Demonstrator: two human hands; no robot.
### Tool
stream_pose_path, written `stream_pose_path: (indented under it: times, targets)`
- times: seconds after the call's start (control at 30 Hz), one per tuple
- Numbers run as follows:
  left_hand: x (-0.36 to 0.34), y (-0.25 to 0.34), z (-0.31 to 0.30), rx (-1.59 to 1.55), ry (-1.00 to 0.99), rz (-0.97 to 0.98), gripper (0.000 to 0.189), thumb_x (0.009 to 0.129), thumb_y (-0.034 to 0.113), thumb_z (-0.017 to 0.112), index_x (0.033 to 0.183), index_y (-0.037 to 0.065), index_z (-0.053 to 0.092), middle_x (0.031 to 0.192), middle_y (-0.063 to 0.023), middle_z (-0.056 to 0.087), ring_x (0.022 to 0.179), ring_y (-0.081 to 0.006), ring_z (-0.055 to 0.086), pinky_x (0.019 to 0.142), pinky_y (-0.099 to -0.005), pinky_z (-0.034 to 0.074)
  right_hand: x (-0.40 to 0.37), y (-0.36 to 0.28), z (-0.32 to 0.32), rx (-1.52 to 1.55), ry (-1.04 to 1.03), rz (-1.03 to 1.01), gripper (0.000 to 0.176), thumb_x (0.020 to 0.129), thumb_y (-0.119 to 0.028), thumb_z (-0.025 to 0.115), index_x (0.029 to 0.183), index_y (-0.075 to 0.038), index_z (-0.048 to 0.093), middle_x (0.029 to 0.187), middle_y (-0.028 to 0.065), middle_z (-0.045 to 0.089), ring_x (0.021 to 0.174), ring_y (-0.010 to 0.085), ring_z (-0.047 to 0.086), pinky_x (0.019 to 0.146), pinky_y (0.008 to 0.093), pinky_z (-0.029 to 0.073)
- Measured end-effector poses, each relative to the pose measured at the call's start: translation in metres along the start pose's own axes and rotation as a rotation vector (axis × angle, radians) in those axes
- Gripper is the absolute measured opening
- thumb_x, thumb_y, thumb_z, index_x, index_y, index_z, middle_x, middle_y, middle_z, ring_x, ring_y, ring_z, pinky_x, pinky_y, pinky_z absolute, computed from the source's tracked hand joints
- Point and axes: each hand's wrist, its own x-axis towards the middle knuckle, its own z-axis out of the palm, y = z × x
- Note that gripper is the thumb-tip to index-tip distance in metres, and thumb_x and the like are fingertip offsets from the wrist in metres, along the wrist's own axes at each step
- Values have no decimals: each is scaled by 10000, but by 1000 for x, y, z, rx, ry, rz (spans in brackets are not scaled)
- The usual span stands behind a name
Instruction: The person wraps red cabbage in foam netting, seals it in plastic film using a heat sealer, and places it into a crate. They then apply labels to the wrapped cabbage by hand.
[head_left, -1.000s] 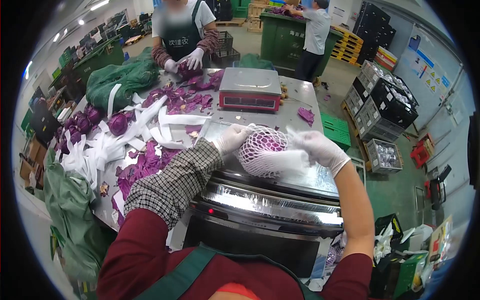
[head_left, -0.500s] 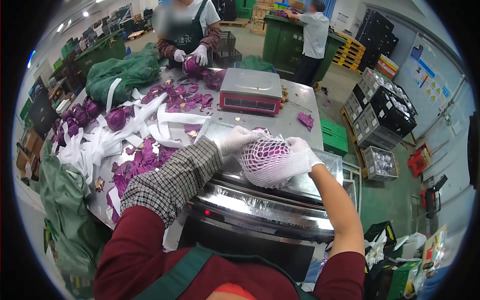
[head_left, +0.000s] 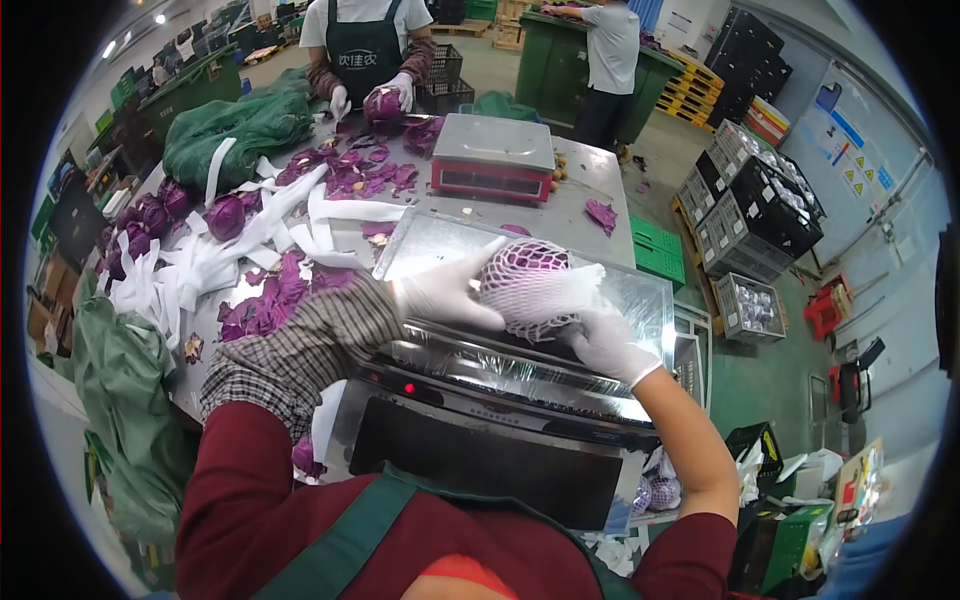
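Note:
A red cabbage (head_left: pixel 527 258) sits in a white foam net sleeve (head_left: pixel 545 300) above the metal top of a wrapping machine (head_left: pixel 420 250). My right hand (head_left: pixel 612 338), in a white glove, grips the netted cabbage from its lower right, where the loose end of the sleeve bunches. My left hand (head_left: pixel 452 288), also gloved, is at the cabbage's left side with thumb and fingers spread; whether it touches the net is hard to tell. Shiny film (head_left: pixel 500 362) stretches across the machine just below my hands.
Foam sleeves (head_left: pixel 200 270), purple leaves (head_left: pixel 283 300) and loose cabbages (head_left: pixel 226 217) lie on the left. A red scale (head_left: pixel 492 160) stands ahead. Across the table, a co-worker's gloved hands hold another cabbage (head_left: pixel 383 106). Stacked crates (head_left: pixel 750 215) stand right.
My left hand has let go of the sleeve's edge and spread out at the left. My right hand has moved down under the cabbage's right side. The sleeve's loose end now points right.

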Motion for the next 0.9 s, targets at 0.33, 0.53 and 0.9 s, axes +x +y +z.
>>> stream_pose_path:
  times: [0.33, 0.53, 0.9]
  targets:
    - [54, -3, 25, -560, 224, -51, 726, 768, 187, 697, 1332, -1, 282, 1214, -134, 485, 1101, -179, 483, 952, -316, 400, 42, -90, -20, 998, -130, 207, 296, 889, -189, 471, 1073, 27, 556, 930, 120, 624, 889, 162, 573, 799, 291, 439]
    - [40, 5, 30, -55, 255, -32, 876, 684, 252, 760, 1363, 39, 249, 1220, -174, 485, 1137, -235, 472, 972, -336, 375, 14, -78, -79, 1033, -120, 316, 166, 838, -140, 574, 883, -2, 655, 750, 61, 654, 741, 88, 584, 694, 230, 475]
    - [62, 1, 45, 353, 514, 61, 1106, 587, 410, 783, 1398, 26, 136, 1356, -291, 257, 1253, -377, 321, 1033, -381, 303, 17, 23, 0, 861, 176, 673, 172, 800, -79, 552, 935, 18, 597, 757, 38, 602, 648, 93, 544, 605, 230, 447]
